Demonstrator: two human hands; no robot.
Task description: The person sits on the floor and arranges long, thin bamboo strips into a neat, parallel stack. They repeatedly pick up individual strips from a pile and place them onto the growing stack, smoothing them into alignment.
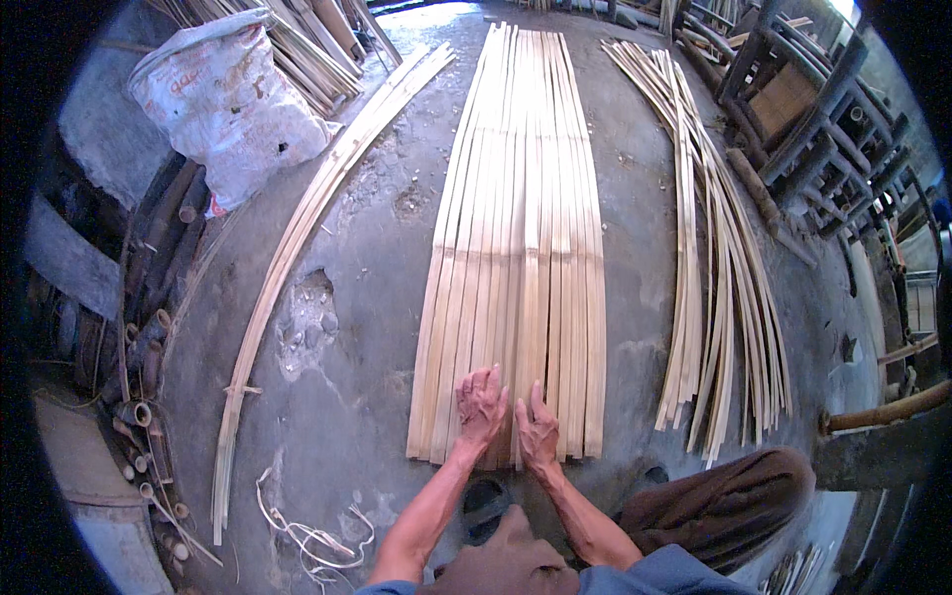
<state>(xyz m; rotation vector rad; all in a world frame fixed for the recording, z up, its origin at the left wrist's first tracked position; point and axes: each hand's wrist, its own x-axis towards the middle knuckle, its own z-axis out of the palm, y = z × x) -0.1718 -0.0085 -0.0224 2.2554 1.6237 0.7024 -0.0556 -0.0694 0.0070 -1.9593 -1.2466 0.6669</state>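
1. Nearest, at the lower edge: brown trousers (pixel 734 511) with one bent knee out to the right, covering some of the floor there; also blue sleeves at both sides.
2. On the floor to the left: a loose tangle of pale cord (pixel 317 555), well apart from both hands.
3. Left hand (pixel 481 407): rests over the near part of the middle strips, with fingers loosely spread and bent, gripping nothing that shows.
4. Right hand (pixel 536 431): lies just beside the left, narrow, with fingers drawn together against the strips; cannot tell whether any strip is pinched.
5. Under both hands and straight ahead: a row of pale strips (pixel 565 297), side by side lengthwise, with near ends partly hidden by hands and wrists.
6. To the left, across bare floor with a broken hollow (pixel 309 322): a long, thin bundle (pixel 268 283), tied near its closer end.
7. To the right: a loose, fanned heap of strips (pixel 684 268), beyond the knee.
8. Along the left side: hollow poles (pixel 142 415), piled with open ends showing.
9. Farther off: at right, stacked dark wooden frames (pixel 823 129); at left, a bulging white sack (pixel 233 99) beside leaning slats (pixel 307 69).
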